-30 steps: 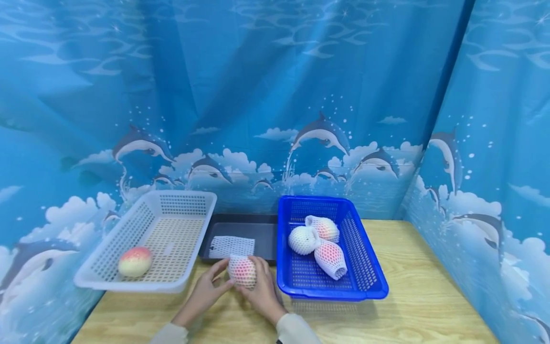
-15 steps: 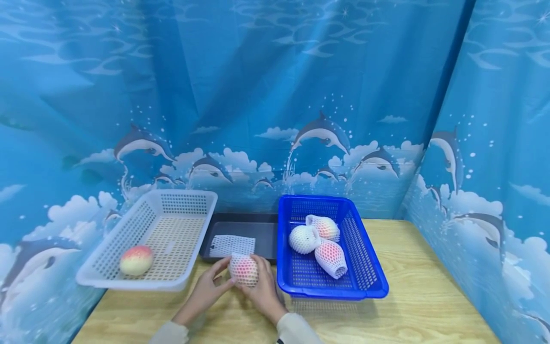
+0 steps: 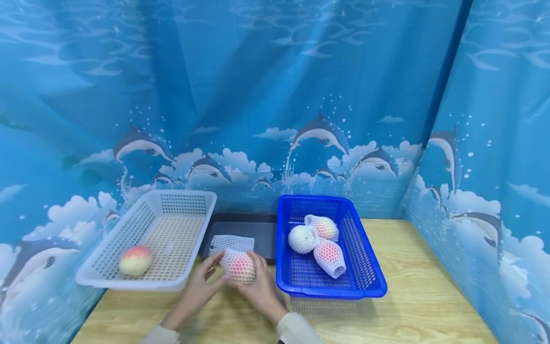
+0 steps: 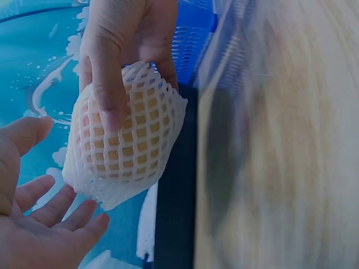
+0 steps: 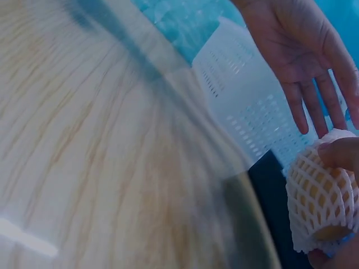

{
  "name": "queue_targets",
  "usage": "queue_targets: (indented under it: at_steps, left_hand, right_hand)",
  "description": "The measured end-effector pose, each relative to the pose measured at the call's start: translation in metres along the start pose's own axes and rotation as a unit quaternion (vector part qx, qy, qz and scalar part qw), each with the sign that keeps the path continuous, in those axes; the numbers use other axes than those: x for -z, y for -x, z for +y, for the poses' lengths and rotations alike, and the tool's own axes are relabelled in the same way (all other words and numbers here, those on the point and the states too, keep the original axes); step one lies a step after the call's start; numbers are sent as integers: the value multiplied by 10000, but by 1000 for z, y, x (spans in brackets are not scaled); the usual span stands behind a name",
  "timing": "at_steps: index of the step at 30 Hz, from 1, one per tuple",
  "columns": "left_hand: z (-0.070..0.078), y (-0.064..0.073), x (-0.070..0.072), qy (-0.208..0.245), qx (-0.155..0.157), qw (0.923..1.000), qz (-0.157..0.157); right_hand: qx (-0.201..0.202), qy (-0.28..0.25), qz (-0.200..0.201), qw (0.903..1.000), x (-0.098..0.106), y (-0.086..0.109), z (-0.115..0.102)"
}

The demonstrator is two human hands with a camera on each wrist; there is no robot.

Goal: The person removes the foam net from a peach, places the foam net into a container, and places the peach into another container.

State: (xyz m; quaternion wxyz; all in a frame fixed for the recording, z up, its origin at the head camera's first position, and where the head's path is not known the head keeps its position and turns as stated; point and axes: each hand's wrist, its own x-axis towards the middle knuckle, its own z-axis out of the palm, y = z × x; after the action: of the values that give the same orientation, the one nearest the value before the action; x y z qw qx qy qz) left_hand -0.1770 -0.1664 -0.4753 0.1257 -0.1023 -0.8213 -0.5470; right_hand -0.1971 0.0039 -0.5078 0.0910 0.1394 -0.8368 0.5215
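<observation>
A pink-and-cream peach in a white foam net [image 3: 240, 268] is held up in front of the dark tray. My right hand [image 3: 261, 286] grips it, thumb pressed on the net in the left wrist view. Beside the peach's left side, my left hand [image 3: 205, 282] has its fingers spread and relaxed. In the left wrist view those fingers [image 4: 53, 210] come right up to the net's loose end. One flat foam net [image 3: 232, 244] lies in the dark tray [image 3: 266, 229].
At the left stands a white basket [image 3: 185, 267] holding one bare peach [image 3: 135, 261]. A blue basket [image 3: 331, 290] at the right contains three netted peaches [image 3: 330, 257]. The wooden table [image 3: 412, 286] carries it all, with a dolphin-print curtain [image 3: 275, 95] behind.
The netted peach has turned and tilted slightly left in my right hand. My left hand has loosened from it and drawn a little to the left.
</observation>
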Motion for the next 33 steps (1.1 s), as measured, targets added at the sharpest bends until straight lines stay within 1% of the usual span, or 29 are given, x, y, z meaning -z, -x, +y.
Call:
queue_targets:
  at_steps: [2,5,8,11,13,15,18,20,24,28,31,33]
  left_hand:
    - [5,1,4,-10,-40,10000,18]
    - [13,0,11,-72,-44,9999,57]
    - [19,-2,17,-7,-2,9999,147]
    - [25,-6,21,205,102,9995,209]
    - [29,-9,24,185,176,9994,249]
    - [32,-11,26,177,175,9994,260]
    - [35,-14,28,125,40,9995,301]
    - [37,-16,28,173,-83,9994,300]
    - [42,-20,27,233,-184,9992,249]
    - [44,-21,27,296,-372,9987,190]
    - [45,-23,25,472,-615,9969,155]
    - [47,-24,23,590,-733,9955,91]
  right_hand:
    - [-12,-76,-68,9999,2,0,-5]
    - [106,-199,-122,9997,6,-1,-11]
    - [378,-257,-104,9989,12,-3,-18]
    - [594,-251,-10,9979,20,-4,-24]
    - [700,-257,42,9972,26,-6,-28]
    - [752,-329,28,9966,34,-7,-30]
    - [820,-455,-75,9956,47,-12,-33]
    - [840,-513,-162,9950,56,-14,-34]
    - [928,-487,-323,9940,76,-20,-35]
    - [1028,-407,-677,9916,92,-24,-33]
    - [976,-378,-1030,9892,102,-26,-32]
    - [886,-380,-1185,9883,107,-25,-33]
